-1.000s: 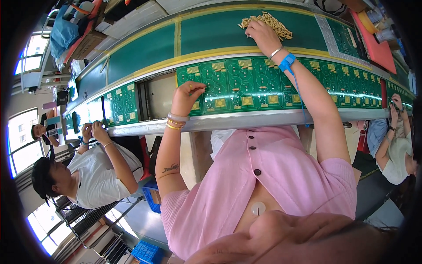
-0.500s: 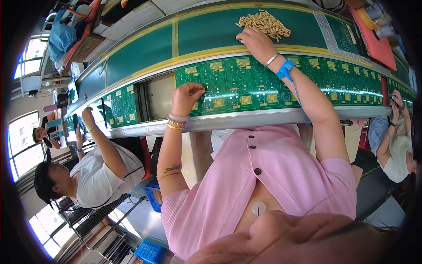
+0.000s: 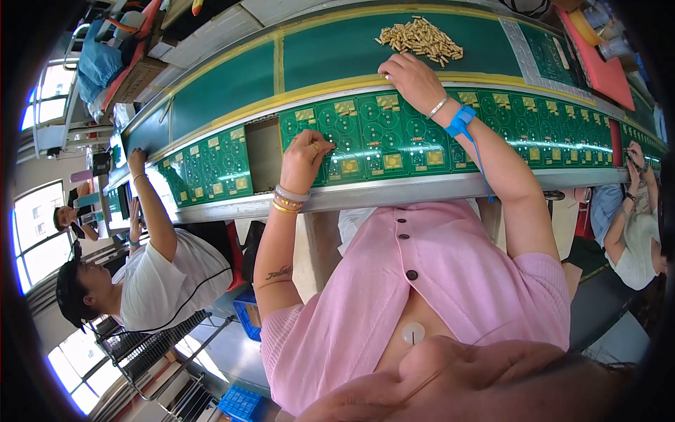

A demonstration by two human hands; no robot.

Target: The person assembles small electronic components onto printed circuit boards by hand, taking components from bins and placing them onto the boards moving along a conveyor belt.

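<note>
Currently, left hand [image 3: 309, 156] at 11 o'clock of the view, over the left end of the long row of green printed circuit boards [image 3: 422, 144]; fingers curled, thumb and index tips drawn together at the board surface. Can't make out whether it grips a part or touches the board. Gap in the row at its 9 o'clock, with more green board panels [image 3: 214, 165] beyond.

Right hand [image 3: 411, 79] at 1 o'clock, above the yellow tape [image 3: 330, 85] edging the green mat [image 3: 337, 53]; fingers bent, tips close together with a pale speck there, so held part or fingernail unclear. Heap of brass-coloured cylindrical components [image 3: 425, 40] on the mat, just beside it, at its 12 to 1 o'clock. Blue wrist strap [image 3: 460, 122] at its 4 to 5 o'clock, cord hanging over the boards.

Co-worker in white shirt [image 3: 169, 281] at 8 o'clock, another co-worker [image 3: 629, 239] at 3.
</note>
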